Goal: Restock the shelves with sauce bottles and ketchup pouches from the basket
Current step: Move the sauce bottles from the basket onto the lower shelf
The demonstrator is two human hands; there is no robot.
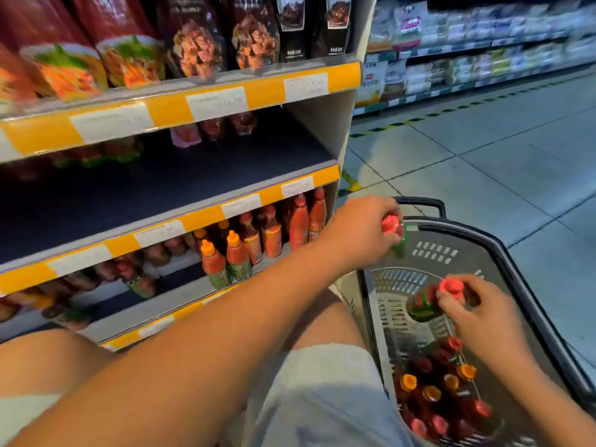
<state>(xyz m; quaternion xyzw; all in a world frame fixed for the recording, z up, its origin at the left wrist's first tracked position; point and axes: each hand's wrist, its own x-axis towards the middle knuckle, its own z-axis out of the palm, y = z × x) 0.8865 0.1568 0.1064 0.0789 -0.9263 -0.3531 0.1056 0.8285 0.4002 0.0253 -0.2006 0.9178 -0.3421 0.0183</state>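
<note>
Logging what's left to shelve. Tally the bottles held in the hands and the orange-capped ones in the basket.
Red-capped bottles held: 2, one in the left hand, one in the right hand
Orange-capped bottles in the basket: 4
Total: 6
More red caps lie in the basket, too blurred to count.
</note>
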